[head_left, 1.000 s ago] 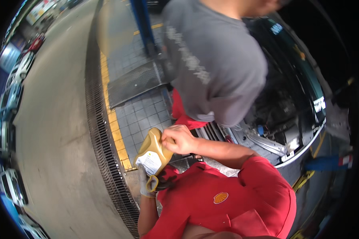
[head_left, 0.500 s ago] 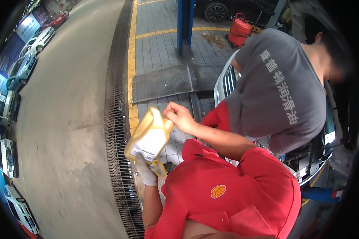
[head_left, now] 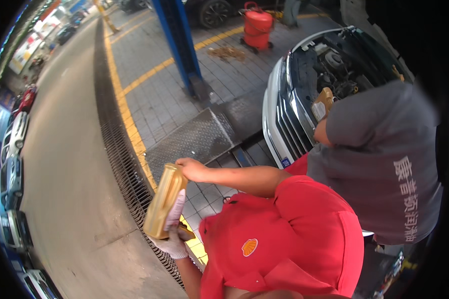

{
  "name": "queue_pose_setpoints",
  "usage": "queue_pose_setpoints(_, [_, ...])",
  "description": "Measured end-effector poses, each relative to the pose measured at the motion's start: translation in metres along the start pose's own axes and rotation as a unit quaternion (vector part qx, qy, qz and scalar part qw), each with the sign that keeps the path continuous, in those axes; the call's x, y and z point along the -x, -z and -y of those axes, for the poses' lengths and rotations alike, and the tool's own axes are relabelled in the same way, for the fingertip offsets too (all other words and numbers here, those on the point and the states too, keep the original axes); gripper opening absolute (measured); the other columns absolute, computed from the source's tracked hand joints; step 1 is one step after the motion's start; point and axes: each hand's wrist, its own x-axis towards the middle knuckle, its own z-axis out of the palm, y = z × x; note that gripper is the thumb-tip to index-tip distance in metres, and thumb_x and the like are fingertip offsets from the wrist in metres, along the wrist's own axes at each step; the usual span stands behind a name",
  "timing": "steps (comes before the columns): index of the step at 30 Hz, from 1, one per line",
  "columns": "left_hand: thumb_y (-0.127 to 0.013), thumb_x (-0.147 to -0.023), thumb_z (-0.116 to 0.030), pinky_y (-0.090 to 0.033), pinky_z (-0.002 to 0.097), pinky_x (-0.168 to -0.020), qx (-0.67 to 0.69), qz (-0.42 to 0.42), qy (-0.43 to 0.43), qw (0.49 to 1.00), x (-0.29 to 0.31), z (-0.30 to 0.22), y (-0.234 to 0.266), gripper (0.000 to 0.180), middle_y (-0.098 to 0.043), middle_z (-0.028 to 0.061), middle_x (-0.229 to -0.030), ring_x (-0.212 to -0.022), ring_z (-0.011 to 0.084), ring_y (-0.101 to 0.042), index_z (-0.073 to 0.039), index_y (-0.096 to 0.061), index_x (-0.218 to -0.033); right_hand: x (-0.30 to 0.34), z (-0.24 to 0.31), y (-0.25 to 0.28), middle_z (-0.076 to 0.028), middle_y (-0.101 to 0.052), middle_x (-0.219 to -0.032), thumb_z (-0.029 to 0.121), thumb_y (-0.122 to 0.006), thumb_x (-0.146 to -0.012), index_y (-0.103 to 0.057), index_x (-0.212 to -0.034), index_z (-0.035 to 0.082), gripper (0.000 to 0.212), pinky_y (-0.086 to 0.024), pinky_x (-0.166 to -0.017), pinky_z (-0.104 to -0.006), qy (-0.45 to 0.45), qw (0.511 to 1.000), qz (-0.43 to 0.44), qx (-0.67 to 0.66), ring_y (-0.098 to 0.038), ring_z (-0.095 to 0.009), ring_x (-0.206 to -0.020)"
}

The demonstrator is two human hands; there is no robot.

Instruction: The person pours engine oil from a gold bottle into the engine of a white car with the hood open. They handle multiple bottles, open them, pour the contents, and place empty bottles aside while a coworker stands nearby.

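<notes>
A gold plastic jug point(head_left: 160, 199) with a pale label is held tilted in front of my red shirt, over the drain grating. My left hand point(head_left: 170, 244), in a whitish knit glove, is closed around its lower end. Beside those gloved fingers a yellow part point(head_left: 186, 232) sticks out; I cannot tell whether it belongs to the jug. At the upper end my bare right hand point(head_left: 192, 170) grips the jug's edge, its fingertips partly hidden behind it.
At right a co-worker in a grey shirt point(head_left: 374, 154) leans over a white car's point(head_left: 279, 119) open engine bay, near another gold jug point(head_left: 323, 103). A blue post point(head_left: 177, 45), metal ramp plate point(head_left: 189, 142), drain grating point(head_left: 122, 172) and red wheeled tank point(head_left: 258, 27) stand about.
My view has turned, so the engine bay and the co-worker's jug now show. The jug in my hands has turned, its label now facing more to the side; both hands stay on it.
</notes>
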Motion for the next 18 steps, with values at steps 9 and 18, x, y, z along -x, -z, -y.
queue_pose_setpoints(9, [-0.063, -0.097, -0.061, -0.06, 0.0518, -0.084, 0.444, 0.278, 0.407, 0.748, -0.253, 0.108, -0.206, 0.078, -0.071, 0.017, -0.113, -0.101, 0.0357, -0.07, 0.002, -0.053, -0.141, -0.183, 0.129, 0.127, -0.012, -0.061, -0.072, 0.035, -0.077, -0.085, -0.065, -0.083, 0.01, 0.028, -0.053, -0.067, -0.0471, 0.389, 0.904, -0.094, 0.153, -0.067, -0.037, -0.075])
queue_pose_setpoints(18, [-0.086, -0.089, -0.031, -0.061, 0.0504, -0.098, 0.331, 0.491, 0.266, 0.761, -0.459, 0.036, -0.433, 0.075, -0.067, 0.0173, -0.125, -0.107, 0.0297, -0.072, 0.004, -0.049, -0.145, -0.303, 0.12, 0.302, -0.016, -0.076, -0.101, 0.045, -0.059, -0.104, -0.072, -0.109, 0.009, 0.039, -0.058, -0.083, -0.0459, -0.205, 0.909, -0.289, 0.221, -0.073, -0.034, -0.092])
